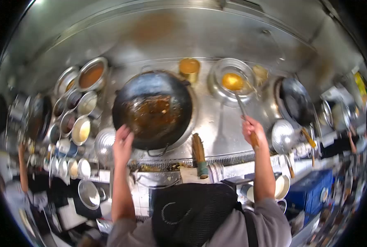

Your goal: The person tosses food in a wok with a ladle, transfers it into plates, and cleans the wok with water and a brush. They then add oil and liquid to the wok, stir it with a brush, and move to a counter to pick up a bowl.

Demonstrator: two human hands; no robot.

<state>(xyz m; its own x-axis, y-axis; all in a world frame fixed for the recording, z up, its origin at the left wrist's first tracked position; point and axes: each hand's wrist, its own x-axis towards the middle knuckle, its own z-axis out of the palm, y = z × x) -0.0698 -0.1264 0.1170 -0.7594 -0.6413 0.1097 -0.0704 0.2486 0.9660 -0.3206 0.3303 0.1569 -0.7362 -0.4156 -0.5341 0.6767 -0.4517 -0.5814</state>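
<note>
My right hand (252, 131) is wrapped round the wooden handle of a ladle (240, 103). The ladle's bowl, full of golden-yellow liquid, is over a round steel pot (216, 88) at the back right. A large black wok (152, 80) with brown, glossy sauce and a few small pale bits in it sits left of centre. At its near-left rim is my left hand (123, 142), with fingers bunched together. Whether they hold anything small is hidden. A perforated strainer (105, 142) lies just left of that hand.
An open tin (189, 69) stands behind the wok. Several seasoning containers (81, 130) line the left side. A bamboo brush (199, 156) lies at the counter's front edge. Further right are another strainer (282, 136) and a second wok (295, 101). Other people's arms (22, 168) show at far left and far right.
</note>
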